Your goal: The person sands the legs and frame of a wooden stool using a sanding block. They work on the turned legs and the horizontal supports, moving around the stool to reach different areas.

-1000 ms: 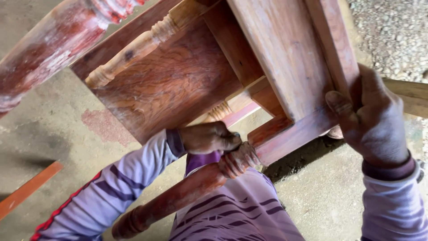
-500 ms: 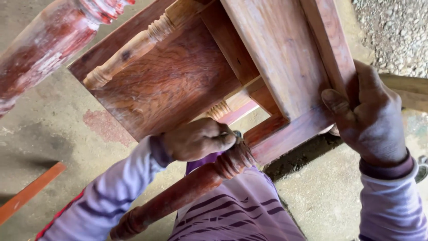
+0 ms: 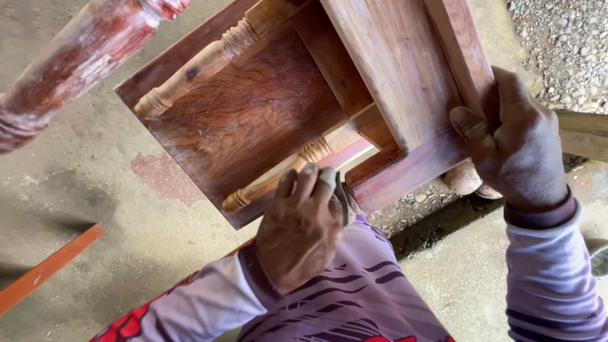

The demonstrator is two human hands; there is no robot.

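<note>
A: Head view, notes as I watch from here. Upturned wooden stool [image 3: 266,120] tipped over my lap, its underside facing me, legs pointing up and out over the concrete floor [image 3: 82,190].

B: Hands?

A: Right hand [image 3: 516,149] is clamped round the stool's rail [image 3: 462,57] at the far corner, thumb across the near face, fingers wrapped behind. Left hand [image 3: 301,231] is loosely curled, fingertips bunched at the near corner where a turned leg [image 3: 269,183] meets the frame. Something small and dark sits under the fingertips; I cannot tell whether it is a tool or paper.

B: Which step, then?

A: My reading: working the joint at that near corner, rubbing or cleaning it, with the right hand only steadying.

B: And the next move calls for?

A: A firm right grip so the stool does not swing, and light, controlled pressure from the left fingertips along the turned grooves. Red leg [image 3: 69,69] at upper left hangs free, well apart from both hands. An orange strip [image 3: 47,269] lies on the floor, out of play.
</note>
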